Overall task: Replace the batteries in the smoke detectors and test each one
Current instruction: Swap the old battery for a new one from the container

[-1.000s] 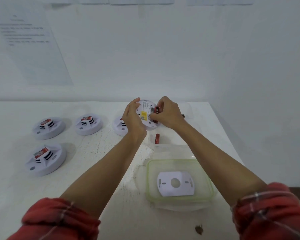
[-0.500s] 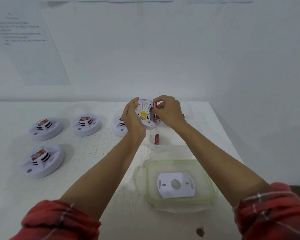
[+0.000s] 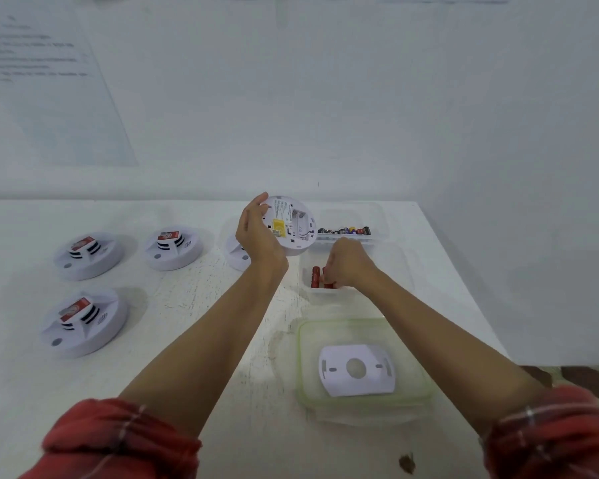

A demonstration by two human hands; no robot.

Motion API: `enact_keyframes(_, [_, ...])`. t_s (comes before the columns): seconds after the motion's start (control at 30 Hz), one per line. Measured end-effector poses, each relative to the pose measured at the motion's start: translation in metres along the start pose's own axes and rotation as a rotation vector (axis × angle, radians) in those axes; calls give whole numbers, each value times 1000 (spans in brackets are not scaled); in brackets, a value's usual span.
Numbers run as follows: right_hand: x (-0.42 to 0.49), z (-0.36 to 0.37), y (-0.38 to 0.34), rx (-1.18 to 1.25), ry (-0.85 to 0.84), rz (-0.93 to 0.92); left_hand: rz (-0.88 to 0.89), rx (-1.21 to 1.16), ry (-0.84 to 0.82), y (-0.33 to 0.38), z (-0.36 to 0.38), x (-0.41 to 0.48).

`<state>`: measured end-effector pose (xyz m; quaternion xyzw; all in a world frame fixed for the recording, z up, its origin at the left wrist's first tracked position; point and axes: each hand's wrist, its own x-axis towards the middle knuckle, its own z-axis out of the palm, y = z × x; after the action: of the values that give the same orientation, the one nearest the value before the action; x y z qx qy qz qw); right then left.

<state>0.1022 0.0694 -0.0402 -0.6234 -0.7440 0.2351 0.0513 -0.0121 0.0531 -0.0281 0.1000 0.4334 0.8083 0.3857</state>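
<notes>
My left hand [image 3: 256, 235] grips a white round smoke detector [image 3: 293, 224] above the table, its back facing me with the battery slots bare and a yellow label. My right hand [image 3: 348, 266] is down in a small clear tub [image 3: 388, 267], its fingers on a red battery [image 3: 327, 279] that lies beside another red battery [image 3: 315, 276]. Whether the fingers still pinch it is hidden. Three more detectors [image 3: 89, 255] [image 3: 172, 247] [image 3: 83, 321] sit face up on the left. A fourth [image 3: 236, 254] is partly behind my left wrist.
A clear tray with several mixed batteries [image 3: 346, 230] stands at the back right. A green-rimmed container [image 3: 362, 369] near me holds a white mounting plate [image 3: 357, 369]. The table's right edge [image 3: 464, 288] runs close to the containers. A printed sheet [image 3: 45, 81] hangs on the wall.
My right hand left the detector's battery slot and dropped to the small tub with a red battery. The slots now show bare. My left hand kept hold of the detector.
</notes>
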Motion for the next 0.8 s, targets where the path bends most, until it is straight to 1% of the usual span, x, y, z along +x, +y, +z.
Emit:
enact_keyframes(0.07, [1, -1, -1, 32, -37, -35, -11, -13, -4, 2, -2, -1])
enact_keyframes(0.17, [-3, -16, -2, -2, -129, -98, -25, -29, 3, 6, -6, 4])
enact_keyframes(0.23, [-2, -35, -2, 33, -145, -125, -28, -40, 2, 9, -8, 8])
enact_keyframes(0.27, [0, -46, -3, 93, -129, -123, -30, -44, 0, 10, -8, 11])
enact_keyframes(0.33, [7, -65, -7, 193, -26, -148, -34, -60, -9, 13, -8, 16])
enact_keyframes(0.4, [22, -73, -11, 167, 105, -213, -39, -82, -21, 14, -7, 22])
enact_keyframes(0.43, [30, -73, -13, 131, 139, -239, -43, -92, -26, 15, -6, 25])
enact_keyframes(0.47, [39, -71, -14, 97, 131, -263, -47, -94, -29, 15, -5, 28])
enact_keyframes(0.63, [74, -54, -17, -75, -74, -367, -58, -75, -20, 14, 3, 40])
enact_keyframes(0.8, [99, -42, -16, -220, -137, -408, -83, -53, -14, 10, 11, 51])
